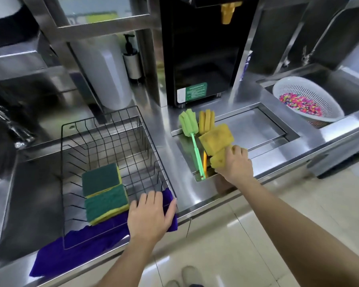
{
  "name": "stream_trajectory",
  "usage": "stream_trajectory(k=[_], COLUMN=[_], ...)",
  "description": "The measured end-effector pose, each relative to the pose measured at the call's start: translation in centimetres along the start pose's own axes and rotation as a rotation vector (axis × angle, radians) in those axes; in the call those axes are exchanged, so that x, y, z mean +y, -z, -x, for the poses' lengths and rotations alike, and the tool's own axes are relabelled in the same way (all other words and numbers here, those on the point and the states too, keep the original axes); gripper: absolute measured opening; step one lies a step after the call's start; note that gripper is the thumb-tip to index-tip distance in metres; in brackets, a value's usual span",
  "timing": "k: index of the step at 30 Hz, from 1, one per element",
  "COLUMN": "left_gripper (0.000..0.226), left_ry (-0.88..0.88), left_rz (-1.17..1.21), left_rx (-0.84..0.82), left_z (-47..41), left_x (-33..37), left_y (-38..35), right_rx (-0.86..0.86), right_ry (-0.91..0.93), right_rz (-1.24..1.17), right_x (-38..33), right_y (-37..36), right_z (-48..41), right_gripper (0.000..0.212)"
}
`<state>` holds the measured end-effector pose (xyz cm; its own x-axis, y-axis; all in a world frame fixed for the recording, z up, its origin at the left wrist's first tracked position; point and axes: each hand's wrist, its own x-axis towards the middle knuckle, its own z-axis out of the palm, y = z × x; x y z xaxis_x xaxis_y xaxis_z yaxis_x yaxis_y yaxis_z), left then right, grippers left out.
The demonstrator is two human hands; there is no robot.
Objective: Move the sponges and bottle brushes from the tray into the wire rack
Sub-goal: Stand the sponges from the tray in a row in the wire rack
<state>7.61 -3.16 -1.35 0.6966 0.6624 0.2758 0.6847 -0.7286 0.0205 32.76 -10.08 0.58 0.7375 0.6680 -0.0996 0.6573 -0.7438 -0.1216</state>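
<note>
head: 1 wide view | looks forward and down | close over counter (168,129)

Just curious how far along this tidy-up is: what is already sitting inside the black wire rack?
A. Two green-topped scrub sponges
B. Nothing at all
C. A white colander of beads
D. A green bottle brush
A: two green-topped scrub sponges lie in the wire rack, while the green bottle brush is in the tray and the right hand grips yellow sponges.

The green label (195,90) on the black machine (199,54) carries print too small to read.
</note>
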Motion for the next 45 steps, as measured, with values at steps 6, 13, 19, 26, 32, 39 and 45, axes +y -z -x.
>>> stream_trajectory(k=[6, 13, 19, 26, 32, 39, 45], left_gripper=[0.05, 0.05, 0.049, 0.048, 0.047, 0.046, 0.044], left_ry=[0.009, 0.007, -0.021, 0.072, 0.168, 0.169, 0.159], left_rz=[0.004, 0.02, 0.046, -0.03, -0.04, -0.047, -0.03], left_rx=[-0.005, 0.027, 0.035, 0.1, 0.168, 0.211, 0.229], left_z=[0.0, -0.2, 0.0, 1.6, 3.5, 3.7, 3.9], left_x=[-0.1, -0.1, -0.9, -5.6, -8.3, -8.4, -8.4], left_y=[0.3, 0.5, 1.0, 1.4, 1.3, 0.7, 0.5], right_rx=[0.026, 0.265, 0.197, 0.059, -0.152, -0.229, -0.449], right_ry=[0.072, 0.118, 0.256, 0.365, 0.396, 0.283, 0.093], right_rz=[0.038, -0.197, -0.705, -1.122, -1.187, -1.228, -1.372], right_x=[-0.4, -0.9, -6.6, -15.1, -20.9, -26.4, -29.2], right_y=[0.5, 3.4, 6.4, 5.3, 2.0, -0.4, -2.3], right_z=[-0.3, -0.1, -0.1, -1.1, -1.5, -2.5, -3.8], right_gripper=[0.05, 0.046, 0.03, 0.027, 0.043, 0.049, 0.035])
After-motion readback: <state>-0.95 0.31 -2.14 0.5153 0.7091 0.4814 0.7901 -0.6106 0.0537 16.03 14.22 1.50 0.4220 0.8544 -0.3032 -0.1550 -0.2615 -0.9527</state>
